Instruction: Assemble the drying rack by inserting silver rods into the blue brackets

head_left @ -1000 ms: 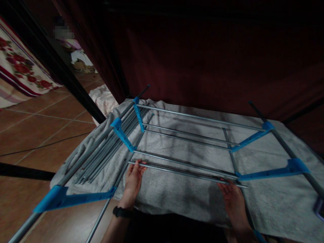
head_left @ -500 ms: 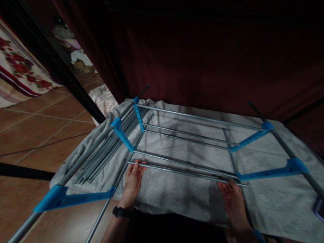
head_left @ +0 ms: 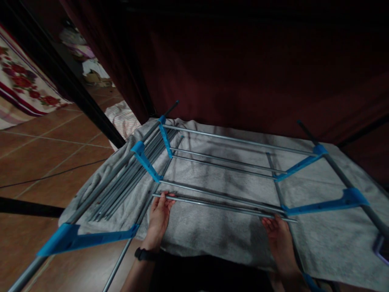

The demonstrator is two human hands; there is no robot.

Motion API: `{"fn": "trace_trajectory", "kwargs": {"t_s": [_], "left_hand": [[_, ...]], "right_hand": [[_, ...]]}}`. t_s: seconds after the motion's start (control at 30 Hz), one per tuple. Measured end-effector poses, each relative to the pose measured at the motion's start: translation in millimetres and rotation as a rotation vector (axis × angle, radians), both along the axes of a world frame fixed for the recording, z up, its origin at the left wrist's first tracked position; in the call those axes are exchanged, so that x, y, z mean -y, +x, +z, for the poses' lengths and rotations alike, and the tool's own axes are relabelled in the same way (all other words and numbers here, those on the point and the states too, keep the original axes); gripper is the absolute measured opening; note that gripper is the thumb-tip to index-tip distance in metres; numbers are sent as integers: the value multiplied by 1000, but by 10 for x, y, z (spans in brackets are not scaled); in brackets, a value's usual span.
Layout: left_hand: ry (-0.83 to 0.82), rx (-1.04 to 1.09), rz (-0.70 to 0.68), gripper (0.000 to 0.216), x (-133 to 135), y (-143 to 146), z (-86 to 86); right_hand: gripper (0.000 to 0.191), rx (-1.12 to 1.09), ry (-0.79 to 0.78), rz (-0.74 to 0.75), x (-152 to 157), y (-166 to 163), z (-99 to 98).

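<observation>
Though dim light blurs detail, the left hand [head_left: 159,217] is closed on 1 end of a grey rod [head_left: 221,207] near the blanket's [head_left: 212,239] front edge; the right hand [head_left: 279,239] touches the other end, its grip unreadable, wrist cut off below.
</observation>
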State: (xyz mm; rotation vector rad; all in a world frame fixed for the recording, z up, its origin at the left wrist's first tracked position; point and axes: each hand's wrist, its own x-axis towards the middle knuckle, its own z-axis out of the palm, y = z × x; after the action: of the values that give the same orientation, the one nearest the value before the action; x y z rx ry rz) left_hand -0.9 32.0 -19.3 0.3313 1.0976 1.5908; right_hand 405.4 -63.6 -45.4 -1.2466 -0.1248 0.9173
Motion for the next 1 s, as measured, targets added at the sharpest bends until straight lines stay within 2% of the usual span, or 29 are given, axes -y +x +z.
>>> {"fn": "trace_trajectory", "kwargs": {"t_s": [0.27, 0.8, 1.0], "left_hand": [[9, 9, -5, 34, -21, -10, -14], [-1, -12, -2, 42, -29, 12, 21], [-17, -17, 4, 33, -33, 9, 22]], "right_hand": [[35, -13, -9, 7, -5, -13, 25], [33, -18, 14, -8, -13, -42, 48], [34, 2, 28, 19, -4, -54, 63]]}}
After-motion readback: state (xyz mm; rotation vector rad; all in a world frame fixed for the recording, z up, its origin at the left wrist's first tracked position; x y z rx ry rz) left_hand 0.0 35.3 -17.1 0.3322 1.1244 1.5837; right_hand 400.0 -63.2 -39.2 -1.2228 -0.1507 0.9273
